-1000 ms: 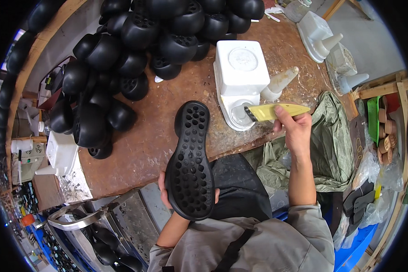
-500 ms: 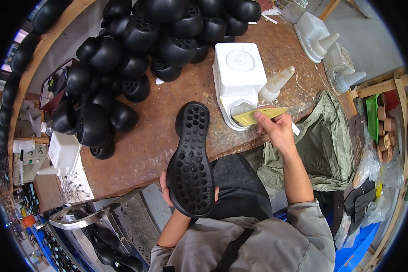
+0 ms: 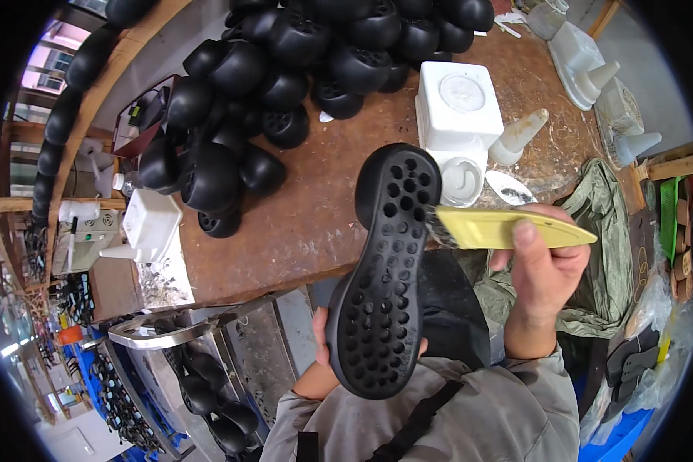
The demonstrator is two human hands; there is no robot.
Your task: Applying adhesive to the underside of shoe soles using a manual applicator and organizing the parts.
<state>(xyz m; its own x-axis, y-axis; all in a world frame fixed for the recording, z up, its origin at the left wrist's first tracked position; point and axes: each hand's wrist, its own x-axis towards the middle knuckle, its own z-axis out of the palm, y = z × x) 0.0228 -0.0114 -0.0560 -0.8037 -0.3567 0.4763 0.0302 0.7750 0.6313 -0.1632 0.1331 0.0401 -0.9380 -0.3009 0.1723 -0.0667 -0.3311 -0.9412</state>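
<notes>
A black shoe sole (image 3: 389,300) stands upright before me, its underside full of round hollows facing up. My left hand (image 3: 321,336) grips it near its broad end; most of the fingers are hidden behind it. My right hand (image 3: 543,258) pinches a yellow-handled brush (image 3: 508,229), whose dark bristles are at the sole's right edge, below the heel end. Just beyond the sole sits a white plastic glue pot (image 3: 458,108) with a small round cup (image 3: 462,182) at its front, holding pale liquid.
Many black soles (image 3: 262,61) are heaped at the back left of the brown worktable (image 3: 285,231). A pale nozzle cone (image 3: 520,137) stands beside the pot. Another white pot (image 3: 152,225) is at the left edge. Green crumpled sheeting (image 3: 600,254) hangs at the right; a metal-framed rack holds soles (image 3: 215,385).
My right hand has brought the brush from the pot's cup to the sole's edge. The sole has come up nearer the pot, and the whole view has shifted.
</notes>
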